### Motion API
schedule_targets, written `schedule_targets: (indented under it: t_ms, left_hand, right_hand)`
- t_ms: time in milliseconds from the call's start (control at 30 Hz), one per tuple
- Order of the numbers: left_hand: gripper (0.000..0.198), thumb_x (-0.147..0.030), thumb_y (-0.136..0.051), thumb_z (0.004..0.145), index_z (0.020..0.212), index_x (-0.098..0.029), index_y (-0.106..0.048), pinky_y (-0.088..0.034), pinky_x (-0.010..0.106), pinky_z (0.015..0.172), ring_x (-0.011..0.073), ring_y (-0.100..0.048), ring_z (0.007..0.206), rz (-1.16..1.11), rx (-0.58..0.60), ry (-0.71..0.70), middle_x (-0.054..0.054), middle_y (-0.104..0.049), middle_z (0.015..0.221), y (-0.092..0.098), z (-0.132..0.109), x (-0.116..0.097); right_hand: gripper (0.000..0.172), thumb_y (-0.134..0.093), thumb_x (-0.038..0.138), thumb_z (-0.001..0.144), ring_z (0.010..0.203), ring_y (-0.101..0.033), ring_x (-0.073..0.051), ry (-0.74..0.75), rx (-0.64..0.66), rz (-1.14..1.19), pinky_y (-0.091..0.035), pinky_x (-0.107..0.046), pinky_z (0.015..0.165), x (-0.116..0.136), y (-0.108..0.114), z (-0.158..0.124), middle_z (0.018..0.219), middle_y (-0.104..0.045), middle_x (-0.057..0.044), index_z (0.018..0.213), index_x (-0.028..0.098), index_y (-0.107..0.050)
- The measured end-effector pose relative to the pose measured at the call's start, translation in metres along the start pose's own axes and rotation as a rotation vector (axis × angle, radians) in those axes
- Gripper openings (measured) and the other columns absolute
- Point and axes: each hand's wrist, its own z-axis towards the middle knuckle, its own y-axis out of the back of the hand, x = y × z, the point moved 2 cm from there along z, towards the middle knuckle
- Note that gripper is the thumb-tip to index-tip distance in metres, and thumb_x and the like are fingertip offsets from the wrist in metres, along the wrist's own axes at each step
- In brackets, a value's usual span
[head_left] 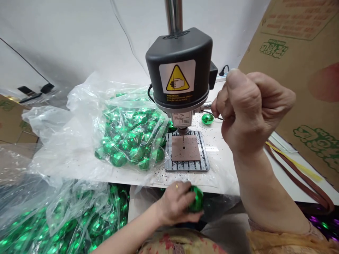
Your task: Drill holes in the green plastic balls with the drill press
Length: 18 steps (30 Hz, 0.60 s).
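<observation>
Green ball [197,199] was held just short of the front edge of the desk [224,141]. Left to right, I recorded bagged balls [129,134]; left hand [175,204] clamped on the green ball; brown pad [192,152], its hole [184,147] beneath the drill bit [183,138]; right hand [246,106] closed around the lever [208,105]. I judged that sound practice called for a centred ball, fingers clear of the bit and unhurried lever pressure.

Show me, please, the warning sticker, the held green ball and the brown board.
Warning sticker [177,76], head view: on its yellow triangle.
Held green ball [197,199], head view: on its exposed shiny side.
Brown board [188,150], head view: on its flat top, beside the hole.
</observation>
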Motion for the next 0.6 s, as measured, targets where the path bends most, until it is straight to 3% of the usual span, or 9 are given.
schedule_targets:
  t_ms: [67,133,200,233,333,400,500,600]
  left_hand:
    - [0.033,-0.036,-0.069,0.083,0.112,-0.024,-0.060,-0.052,0.033,0.060,0.0212,-0.065,0.075,0.135,0.197,-0.165,0.014,-0.071,0.104,-0.007,-0.030,-0.012]
    - [0.032,-0.026,-0.065,0.085,0.116,-0.022,-0.060,-0.052,0.033,0.063,0.0217,-0.066,0.080,0.242,0.358,-0.185,0.015,-0.071,0.110,-0.015,-0.053,-0.014]
    - [0.036,-0.030,-0.064,0.087,0.122,-0.024,-0.059,-0.053,0.033,0.064,0.0222,-0.067,0.082,0.261,0.403,-0.138,0.014,-0.071,0.115,-0.019,-0.063,-0.010]
    - [0.036,-0.037,-0.064,0.089,0.123,-0.025,-0.058,-0.053,0.034,0.063,0.0219,-0.066,0.080,0.235,0.363,-0.134,0.014,-0.071,0.115,-0.018,-0.062,-0.007]
    - [0.029,-0.033,-0.059,0.092,0.120,-0.029,-0.059,-0.055,0.035,0.065,0.0222,-0.066,0.082,0.136,0.115,-0.102,0.010,-0.071,0.109,-0.010,-0.035,0.008]
    - [0.032,-0.014,-0.051,0.091,0.120,-0.026,-0.058,-0.056,0.041,0.079,0.0247,-0.066,0.094,0.135,-0.032,0.085,0.010,-0.069,0.109,0.000,-0.003,0.030]
    - [0.032,-0.004,-0.044,0.087,0.106,-0.023,-0.062,-0.053,0.044,0.087,0.0274,-0.062,0.099,0.186,-0.105,0.402,0.011,-0.065,0.102,0.012,0.048,0.078]
    - [0.038,0.003,-0.041,0.081,0.103,-0.019,-0.063,-0.051,0.045,0.091,0.0295,-0.061,0.103,0.309,-0.095,0.517,0.013,-0.065,0.107,0.020,0.086,0.124]
  right_hand:
    - [0.052,-0.068,0.036,0.085,0.041,-0.033,-0.010,0.023,0.018,0.022,-0.023,-0.033,0.042,-0.001,0.000,0.000,0.046,-0.032,0.004,0.051,0.022,-0.031]
    - [0.053,-0.069,0.037,0.084,0.040,-0.032,-0.009,0.047,0.031,0.044,-0.023,-0.033,0.040,-0.001,0.000,0.001,0.045,-0.031,0.004,0.051,0.022,-0.030]
    - [0.054,-0.069,0.039,0.084,0.040,-0.031,-0.009,0.056,0.027,0.043,-0.023,-0.033,0.040,-0.001,0.000,0.002,0.045,-0.030,0.004,0.051,0.022,-0.030]
    - [0.054,-0.069,0.039,0.084,0.040,-0.031,-0.009,0.054,0.022,0.037,-0.024,-0.033,0.039,-0.002,0.000,0.002,0.045,-0.030,0.004,0.051,0.022,-0.029]
    - [0.054,-0.067,0.040,0.085,0.039,-0.031,-0.009,0.050,0.033,0.010,-0.026,-0.032,0.039,-0.003,0.001,0.001,0.045,-0.030,0.004,0.052,0.023,-0.028]
    - [0.052,-0.064,0.039,0.088,0.038,-0.031,-0.009,0.066,0.045,0.003,-0.027,-0.032,0.039,-0.003,0.001,0.000,0.045,-0.031,0.004,0.053,0.023,-0.029]
    - [0.049,-0.064,0.033,0.089,0.038,-0.032,-0.009,0.084,0.039,0.039,-0.027,-0.033,0.039,-0.004,0.002,0.000,0.044,-0.033,0.004,0.052,0.022,-0.033]
    - [0.048,-0.067,0.030,0.086,0.038,-0.034,-0.010,0.057,0.048,0.088,-0.026,-0.034,0.040,-0.003,0.002,0.001,0.044,-0.033,0.004,0.050,0.022,-0.036]
